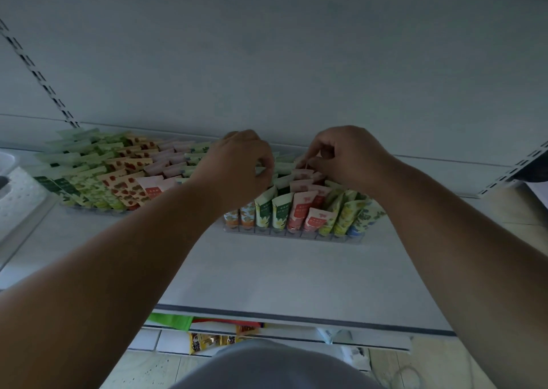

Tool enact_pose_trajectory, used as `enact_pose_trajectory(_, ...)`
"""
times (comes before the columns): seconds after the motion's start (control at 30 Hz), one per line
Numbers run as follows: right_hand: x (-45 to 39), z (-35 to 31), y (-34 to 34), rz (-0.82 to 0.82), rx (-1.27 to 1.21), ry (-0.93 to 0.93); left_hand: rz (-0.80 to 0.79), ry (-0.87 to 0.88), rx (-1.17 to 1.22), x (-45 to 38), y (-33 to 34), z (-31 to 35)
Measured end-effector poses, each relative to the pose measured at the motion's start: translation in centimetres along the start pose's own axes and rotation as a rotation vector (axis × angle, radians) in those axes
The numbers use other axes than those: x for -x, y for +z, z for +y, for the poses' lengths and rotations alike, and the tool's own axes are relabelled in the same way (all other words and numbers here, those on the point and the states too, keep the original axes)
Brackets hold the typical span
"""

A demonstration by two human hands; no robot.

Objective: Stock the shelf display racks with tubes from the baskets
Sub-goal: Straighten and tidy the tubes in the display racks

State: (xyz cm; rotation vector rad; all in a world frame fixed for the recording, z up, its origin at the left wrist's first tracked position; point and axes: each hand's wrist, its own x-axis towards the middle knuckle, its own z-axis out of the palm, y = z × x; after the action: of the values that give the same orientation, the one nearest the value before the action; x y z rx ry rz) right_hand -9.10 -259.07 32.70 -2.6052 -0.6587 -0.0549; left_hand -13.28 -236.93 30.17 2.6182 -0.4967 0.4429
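Both hands — left [237, 166], right [344, 157] — curled, pinching flat glossy tubes [299, 207].

Shelf [267, 270]: it carries two display racks, side by side and apart.
Left rack [98, 210]: it stands on the left part of the shelf, near the back wall [267, 62]; tubes [124, 187] fill it in rows.
Right rack [296, 235]: it stands right of the centre; tubes [296, 210] stand in it, caps down.
Left hand [237, 163]: above the back rows of the right rack, at its left side.
Right hand [347, 157]: above the same rack, right of the left hand.
Lower shelf [267, 335]: below the front edge, with packets [207, 342] on it.
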Motion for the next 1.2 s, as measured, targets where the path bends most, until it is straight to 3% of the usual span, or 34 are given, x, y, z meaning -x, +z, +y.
enact_pose_trajectory(0.13, -1.1, 0.1, -0.1, -0.030, 0.029, -0.061, -0.011, -0.083, -0.011, -1.2, -0.1, -0.7)
enact_pose_trajectory(0.73, -3.7, -1.3, 2.1, -0.123, 0.110, -0.200, -0.248, -0.061, -0.196, -3.7, -0.1, -0.6)
enact_pose_trajectory(1.2, -4.1, -1.7, 1.9, -0.201, 0.098, -0.153, -0.207, -0.039, -0.201, -3.6, 0.2, -1.2)
